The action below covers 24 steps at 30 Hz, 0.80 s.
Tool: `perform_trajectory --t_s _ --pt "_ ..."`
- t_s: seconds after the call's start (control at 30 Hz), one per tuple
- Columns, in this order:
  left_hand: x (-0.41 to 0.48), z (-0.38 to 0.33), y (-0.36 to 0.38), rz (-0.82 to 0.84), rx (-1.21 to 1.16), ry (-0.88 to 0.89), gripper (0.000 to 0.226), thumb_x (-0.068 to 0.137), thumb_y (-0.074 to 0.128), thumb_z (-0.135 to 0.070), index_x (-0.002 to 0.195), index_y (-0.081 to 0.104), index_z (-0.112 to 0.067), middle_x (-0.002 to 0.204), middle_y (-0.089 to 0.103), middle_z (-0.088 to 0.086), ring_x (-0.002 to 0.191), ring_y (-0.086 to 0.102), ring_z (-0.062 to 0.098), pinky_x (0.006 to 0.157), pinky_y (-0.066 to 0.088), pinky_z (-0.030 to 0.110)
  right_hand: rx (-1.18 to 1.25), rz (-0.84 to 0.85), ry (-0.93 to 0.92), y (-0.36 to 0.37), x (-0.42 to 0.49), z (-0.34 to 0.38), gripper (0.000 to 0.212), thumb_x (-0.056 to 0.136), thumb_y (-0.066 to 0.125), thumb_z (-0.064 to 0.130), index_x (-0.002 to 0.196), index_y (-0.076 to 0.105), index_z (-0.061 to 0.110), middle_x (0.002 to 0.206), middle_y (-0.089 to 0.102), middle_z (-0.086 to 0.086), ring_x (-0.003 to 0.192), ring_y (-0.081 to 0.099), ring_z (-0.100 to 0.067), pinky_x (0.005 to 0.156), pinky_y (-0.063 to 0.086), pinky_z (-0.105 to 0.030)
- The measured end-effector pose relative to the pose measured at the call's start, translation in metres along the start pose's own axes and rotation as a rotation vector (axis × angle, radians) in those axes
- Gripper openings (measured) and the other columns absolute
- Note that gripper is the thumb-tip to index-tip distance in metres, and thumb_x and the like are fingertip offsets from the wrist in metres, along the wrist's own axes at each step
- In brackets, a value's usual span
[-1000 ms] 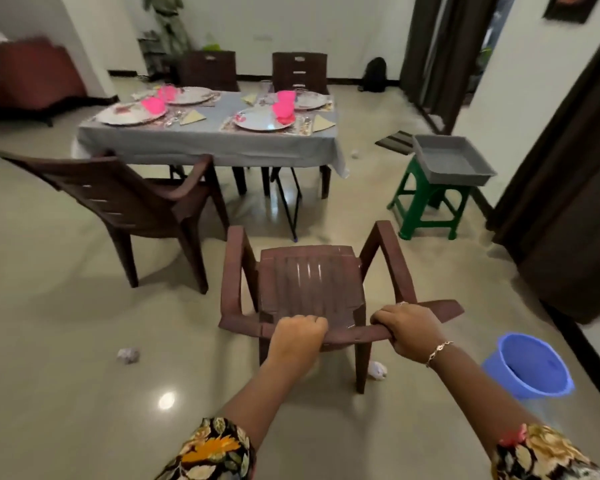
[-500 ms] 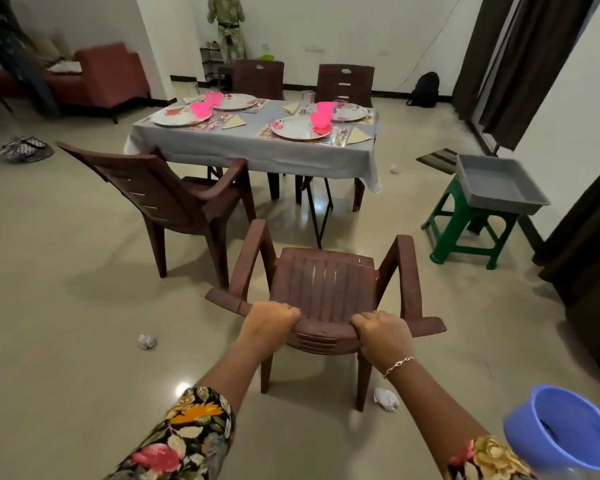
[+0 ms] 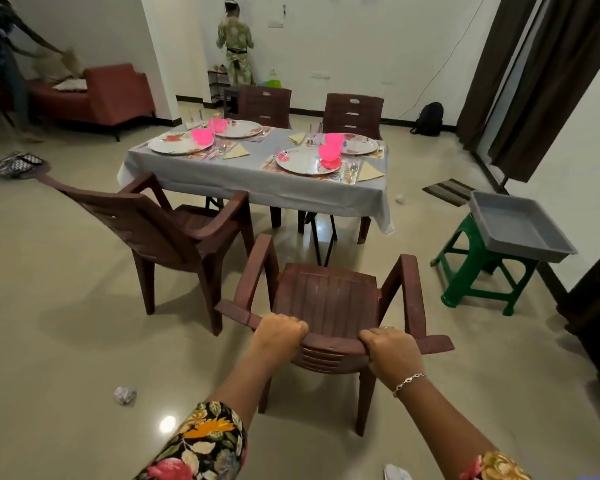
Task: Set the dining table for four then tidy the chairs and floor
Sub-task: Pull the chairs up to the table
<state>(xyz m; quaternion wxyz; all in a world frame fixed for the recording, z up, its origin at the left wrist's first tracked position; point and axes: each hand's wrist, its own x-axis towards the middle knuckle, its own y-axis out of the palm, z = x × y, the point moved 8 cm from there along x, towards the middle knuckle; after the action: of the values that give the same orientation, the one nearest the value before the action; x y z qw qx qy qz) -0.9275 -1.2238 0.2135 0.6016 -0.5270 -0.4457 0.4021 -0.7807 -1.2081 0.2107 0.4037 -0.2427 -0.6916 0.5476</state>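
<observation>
A brown plastic armchair (image 3: 326, 299) faces the dining table (image 3: 243, 178), a short way back from its near right side. My left hand (image 3: 281, 332) and my right hand (image 3: 390, 351) both grip the top edge of its backrest. The table has a grey cloth and is laid with several plates, pink cups, folded napkins and cutlery. A second brown chair (image 3: 167, 233) stands angled at the near left. Two more brown chairs (image 3: 354, 112) are tucked in on the far side. Crumpled paper (image 3: 124, 394) lies on the floor at my left.
A green stool (image 3: 475, 271) carrying a grey tray (image 3: 520, 230) stands to the right. Another paper ball (image 3: 399, 199) lies by the table's right corner, and a white scrap (image 3: 395, 472) near my feet. A red sofa (image 3: 97, 95), two people and dark curtains (image 3: 534, 71) line the room.
The chair has moved forward toward the table with both hands still gripping its backrest. The view has risen, and the blue bucket has left the frame at lower right.
</observation>
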Motion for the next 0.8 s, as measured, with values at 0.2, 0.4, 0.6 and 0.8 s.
perform_trajectory --t_s 0.2,0.4,0.6,0.8 --pt "0.070 0.042 0.017 0.027 0.038 -0.004 0.013 0.056 0.075 -0.015 0.064 0.065 -0.016 0.060 0.066 0.000 0.056 0.065 0.021 0.052 0.045 0.024 0.009 -0.006 0.012 0.031 0.072 -0.032 0.036 0.030 0.088 0.020 0.055 0.063 0.025 0.049 0.059 0.008 0.044 0.055 -0.012 0.038 0.042 -0.019" --pt "0.122 0.070 0.025 0.059 0.034 0.010 0.021 0.086 0.048 -0.009 0.103 0.060 -0.010 0.104 0.066 0.008 0.098 0.062 0.029 0.078 0.042 0.033 0.000 0.005 0.031 0.052 0.129 -0.057 0.035 0.034 0.087 0.019 0.061 0.067 0.026 0.053 0.062 0.008 0.049 0.059 -0.014 0.042 0.046 -0.021" --pt "0.174 0.107 0.032 0.036 0.026 -0.004 0.016 0.082 0.054 -0.009 0.095 0.063 -0.011 0.094 0.069 0.008 0.089 0.066 0.029 0.073 0.045 0.033 0.008 -0.015 0.010 0.062 0.184 -0.071 0.036 0.033 0.087 0.013 0.060 0.066 0.023 0.052 0.061 0.007 0.046 0.057 -0.015 0.040 0.043 -0.020" --pt "0.218 0.133 0.037 0.039 0.065 0.011 0.029 0.032 0.079 -0.021 0.044 0.053 -0.022 0.040 0.052 -0.006 0.033 0.051 0.011 0.039 0.032 0.014 0.029 -0.019 -0.008 0.071 0.227 -0.084 0.041 0.024 0.082 0.007 0.056 0.062 0.022 0.049 0.058 0.004 0.044 0.055 -0.016 0.038 0.040 -0.020"
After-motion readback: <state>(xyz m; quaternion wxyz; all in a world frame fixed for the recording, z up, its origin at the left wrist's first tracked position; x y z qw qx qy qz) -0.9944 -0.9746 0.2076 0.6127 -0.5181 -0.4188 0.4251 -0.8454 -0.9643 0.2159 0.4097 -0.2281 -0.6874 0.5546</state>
